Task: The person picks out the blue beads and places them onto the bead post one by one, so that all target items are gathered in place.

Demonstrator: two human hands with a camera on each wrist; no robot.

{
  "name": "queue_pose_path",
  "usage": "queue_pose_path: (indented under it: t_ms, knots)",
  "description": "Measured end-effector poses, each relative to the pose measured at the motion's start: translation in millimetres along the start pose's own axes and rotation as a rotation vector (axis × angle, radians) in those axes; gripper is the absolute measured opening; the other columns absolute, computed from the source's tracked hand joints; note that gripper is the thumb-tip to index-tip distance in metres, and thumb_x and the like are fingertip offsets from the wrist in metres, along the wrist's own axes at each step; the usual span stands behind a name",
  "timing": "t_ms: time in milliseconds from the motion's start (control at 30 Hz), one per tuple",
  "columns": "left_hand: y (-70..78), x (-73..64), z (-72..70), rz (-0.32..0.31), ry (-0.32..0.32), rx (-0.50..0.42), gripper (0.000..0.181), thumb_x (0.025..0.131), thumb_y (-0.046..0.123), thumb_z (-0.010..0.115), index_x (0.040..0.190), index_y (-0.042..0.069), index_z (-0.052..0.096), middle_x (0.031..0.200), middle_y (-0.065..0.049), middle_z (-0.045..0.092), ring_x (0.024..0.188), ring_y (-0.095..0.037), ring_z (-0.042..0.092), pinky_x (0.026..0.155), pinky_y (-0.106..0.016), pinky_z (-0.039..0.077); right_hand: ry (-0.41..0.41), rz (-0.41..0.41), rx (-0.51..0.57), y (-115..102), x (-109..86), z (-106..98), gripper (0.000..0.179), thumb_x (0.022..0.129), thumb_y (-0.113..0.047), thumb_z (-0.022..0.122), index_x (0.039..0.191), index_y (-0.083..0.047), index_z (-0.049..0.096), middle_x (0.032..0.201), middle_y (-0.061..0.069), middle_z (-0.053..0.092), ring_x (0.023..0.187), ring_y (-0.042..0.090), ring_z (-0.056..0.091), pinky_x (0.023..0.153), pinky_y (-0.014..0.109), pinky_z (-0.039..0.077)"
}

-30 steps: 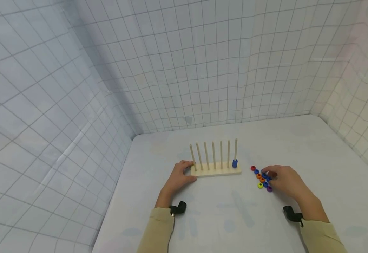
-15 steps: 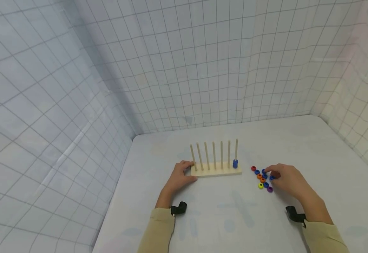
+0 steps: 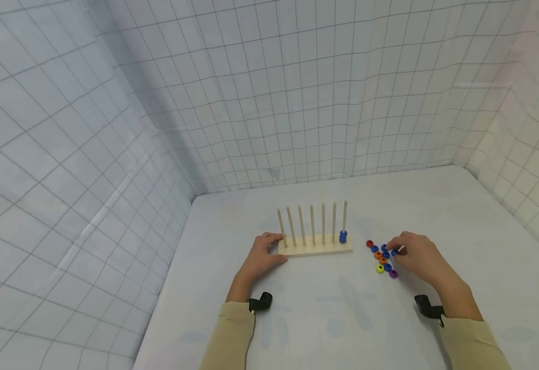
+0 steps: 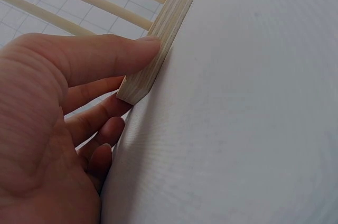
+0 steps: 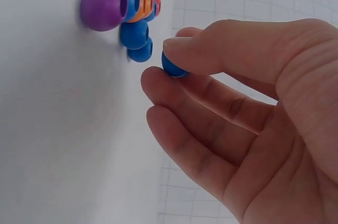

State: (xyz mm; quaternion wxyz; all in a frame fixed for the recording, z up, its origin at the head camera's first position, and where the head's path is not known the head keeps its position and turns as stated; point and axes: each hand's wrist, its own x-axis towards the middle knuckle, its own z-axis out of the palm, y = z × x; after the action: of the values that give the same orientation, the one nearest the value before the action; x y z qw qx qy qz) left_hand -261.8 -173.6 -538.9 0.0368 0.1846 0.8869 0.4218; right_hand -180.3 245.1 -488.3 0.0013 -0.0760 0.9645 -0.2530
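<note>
A pale wooden peg board point(image 3: 316, 250) with several upright pegs stands on the white table. Two blue beads point(image 3: 343, 237) are stacked at the foot of its rightmost peg. My left hand point(image 3: 258, 259) grips the board's left end, thumb point(image 4: 142, 52) along the front edge and fingers behind. To the right of the board, my right hand point(image 3: 419, 257) pinches a blue bead point(image 5: 173, 68) between thumb and fingers. This bead is partly covered by the thumb and shows apart from the pile in the right wrist view.
Loose beads lie close together left of my right hand: a purple bead point(image 3: 393, 274), a yellow bead point(image 3: 380, 268), a red bead point(image 3: 370, 243), two orange ones and several blue ones. Grid-patterned cloth walls point(image 3: 274, 103) enclose the table point(image 3: 334, 324) at the back and sides.
My right hand has taken a blue bead from the right side of the pile, drawn it slightly right and then raised it. The left hand keeps its grip on the board.
</note>
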Motion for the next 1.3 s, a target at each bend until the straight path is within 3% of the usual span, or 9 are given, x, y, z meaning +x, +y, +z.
queue_pose_path:
  t_ms: [233, 567, 1300]
  knots:
    - [-2.4, -0.4, 1.0, -0.001, 0.011, 0.008, 0.059, 0.080, 0.024, 0.084, 0.135, 0.011, 0.064, 0.132, -0.009, 0.057, 0.126, -0.031, 0.044, 0.104, -0.052, 0.038, 0.030, -0.032, 0.009, -7.7, 4.9, -6.3, 0.017, 0.084, -0.001, 0.073, 0.099, -0.008, 0.077, 0.093, 0.004, 0.064, 0.082, 0.023, 0.062, 0.064, 0.038, 0.053]
    - [-0.9, -1.8, 0.5, 0.005, 0.013, -0.011, 0.059, 0.081, 0.024, 0.084, 0.135, 0.010, 0.064, 0.132, -0.010, 0.057, 0.126, -0.031, 0.044, 0.104, -0.052, 0.038, 0.027, -0.020, 0.035, -18.4, 11.5, -14.5, 0.020, 0.086, -0.001, 0.071, 0.104, -0.005, 0.077, 0.100, 0.007, 0.065, 0.087, 0.026, 0.063, 0.068, 0.040, 0.055]
    - [1.4, 0.8, 0.1, 0.010, -0.001, 0.005, 0.059, 0.081, 0.022, 0.084, 0.135, 0.009, 0.064, 0.132, -0.011, 0.057, 0.127, -0.032, 0.044, 0.105, -0.052, 0.037, 0.087, -0.096, 0.056, -39.8, 21.6, -23.7, 0.023, 0.088, 0.002, 0.069, 0.109, -0.004, 0.076, 0.101, 0.008, 0.064, 0.088, 0.026, 0.067, 0.072, 0.042, 0.057]
